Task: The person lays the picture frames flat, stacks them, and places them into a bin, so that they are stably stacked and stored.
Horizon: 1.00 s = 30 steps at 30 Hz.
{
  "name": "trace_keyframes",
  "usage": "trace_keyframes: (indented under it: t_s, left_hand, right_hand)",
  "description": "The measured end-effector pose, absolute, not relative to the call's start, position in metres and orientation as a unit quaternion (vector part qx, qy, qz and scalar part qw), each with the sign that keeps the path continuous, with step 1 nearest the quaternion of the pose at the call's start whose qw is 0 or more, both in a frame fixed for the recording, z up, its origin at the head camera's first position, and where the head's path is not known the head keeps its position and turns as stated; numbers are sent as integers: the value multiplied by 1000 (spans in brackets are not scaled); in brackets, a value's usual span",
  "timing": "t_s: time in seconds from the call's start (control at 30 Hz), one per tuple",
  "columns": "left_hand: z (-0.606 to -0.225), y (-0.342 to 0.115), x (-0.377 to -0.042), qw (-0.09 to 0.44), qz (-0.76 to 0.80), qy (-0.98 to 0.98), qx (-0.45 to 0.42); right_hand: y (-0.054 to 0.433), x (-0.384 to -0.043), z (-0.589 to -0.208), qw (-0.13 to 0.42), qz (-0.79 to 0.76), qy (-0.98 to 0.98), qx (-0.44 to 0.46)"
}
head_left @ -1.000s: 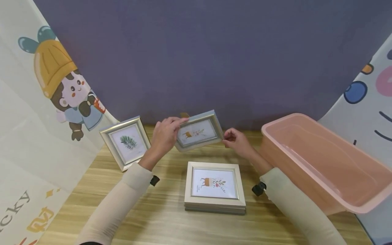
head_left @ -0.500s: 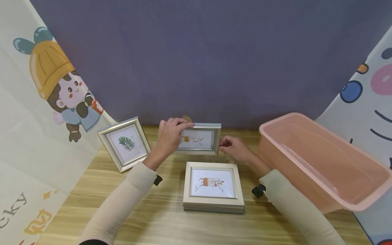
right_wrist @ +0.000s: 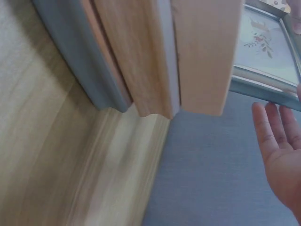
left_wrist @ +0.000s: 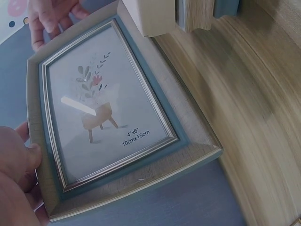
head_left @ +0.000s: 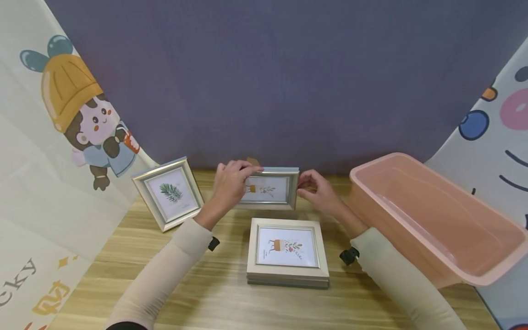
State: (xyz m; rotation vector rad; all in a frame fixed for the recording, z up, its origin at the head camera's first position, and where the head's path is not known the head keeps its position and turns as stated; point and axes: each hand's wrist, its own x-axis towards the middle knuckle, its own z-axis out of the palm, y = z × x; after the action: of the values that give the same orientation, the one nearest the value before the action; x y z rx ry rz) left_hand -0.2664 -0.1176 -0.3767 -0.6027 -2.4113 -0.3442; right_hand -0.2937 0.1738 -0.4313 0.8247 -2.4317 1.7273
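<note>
Frame (head_left: 269, 189) between hands: left hand (head_left: 231, 184) in pinch on top edge, right hand (head_left: 321, 193) loose alongside.

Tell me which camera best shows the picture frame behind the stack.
The left wrist view: it shows the frame large and nearly whole, with its printed size readable. The head view shows it smaller, its left side covered; the right wrist view catches only part of it.

A: Home or workshop?
B: I can't tell; it looks like a screened-off booth
A: Shown by what?
B: Plain dark backdrop (head_left: 288, 82) on the far side, cartoon-printed sheet (head_left: 45, 183) left, second printed sheet (head_left: 495, 144) right, wood-grain table (head_left: 214, 284) between
</note>
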Motion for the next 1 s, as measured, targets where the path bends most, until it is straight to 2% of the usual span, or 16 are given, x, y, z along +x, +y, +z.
trace_keyframes:
  t_s: [0.47, 0.73, 1.0]
  left_hand:
    - [-378, -113, -266, 301, -125, -915, -238]
    - [-379, -112, -265, 295, -121, -917, -238]
    - [-379, -111, -265, 301, -119, -912, -252]
  right_hand:
    - [173, -289, -418, 62, 510, -797, 317]
    - [170, -288, -418, 30, 519, -804, 288]
    - [171, -286, -417, 28, 525, -806, 272]
